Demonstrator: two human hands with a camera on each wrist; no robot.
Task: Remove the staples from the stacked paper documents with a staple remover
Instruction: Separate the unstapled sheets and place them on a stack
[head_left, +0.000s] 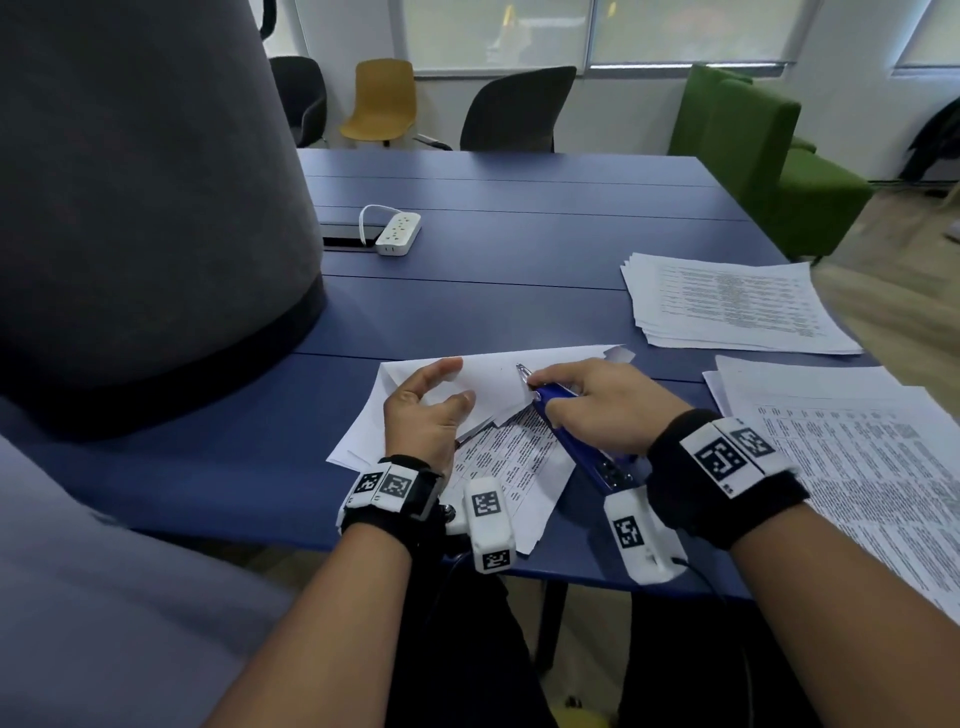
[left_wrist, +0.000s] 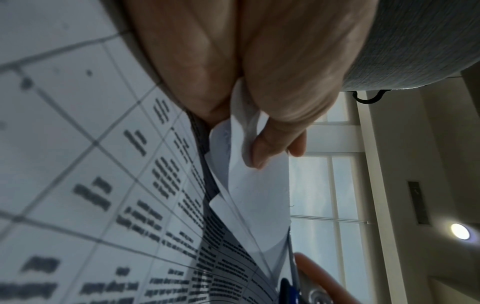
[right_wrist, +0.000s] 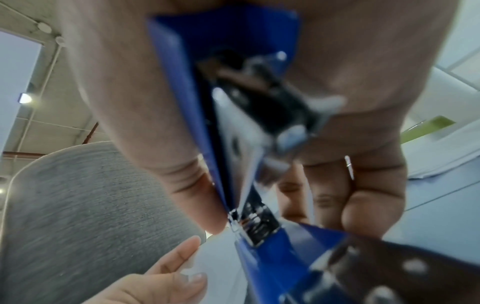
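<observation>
A stapled paper document (head_left: 498, 457) lies on the blue table (head_left: 519, 234) in front of me, its upper white sheets folded back over a printed table page. My left hand (head_left: 457, 384) holds the folded-back sheets, and the left wrist view shows the thumb (left_wrist: 270, 144) pinching the fold of white paper (left_wrist: 259, 195). My right hand (head_left: 550, 389) grips a blue plier-type staple remover (head_left: 566, 431). Its metal nose (head_left: 523, 371) touches the white sheet near the fold. In the right wrist view the nose (right_wrist: 249, 222) meets the paper beside my left hand (right_wrist: 168, 277).
Two further paper stacks lie to the right, one far (head_left: 727, 306) and one near (head_left: 857, 457). A white power strip (head_left: 398, 234) sits mid-table. A big grey fabric-covered rounded body (head_left: 145, 208) fills the left side. Chairs and a green sofa stand behind the table.
</observation>
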